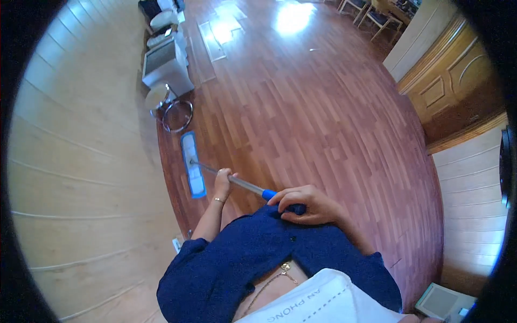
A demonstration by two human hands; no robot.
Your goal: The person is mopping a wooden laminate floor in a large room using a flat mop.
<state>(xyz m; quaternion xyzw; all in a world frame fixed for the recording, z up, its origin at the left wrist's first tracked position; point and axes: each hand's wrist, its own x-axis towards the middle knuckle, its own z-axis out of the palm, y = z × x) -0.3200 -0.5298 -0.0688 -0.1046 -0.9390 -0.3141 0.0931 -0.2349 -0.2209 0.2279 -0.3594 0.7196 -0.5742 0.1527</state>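
A flat mop with a long metal pole (247,185) slants from my body out to the left. Its flat head (192,164), white with a blue rim, lies on the wood floor beside the left wall. My left hand (223,182) is closed around the lower part of the pole. Close to my waist, my right hand (304,204) wraps the blue grip (269,195) at the pole's upper end. The tip of the handle is partly hidden by the right hand's fingers.
Past the mop head stands a round chrome-based stool (176,116), with a white cabinet (168,64) behind it along the left wall. A wooden door (452,81) is on the right. Chairs (379,20) stand at the far right. A pale box-like object (444,302) lies at the lower right.
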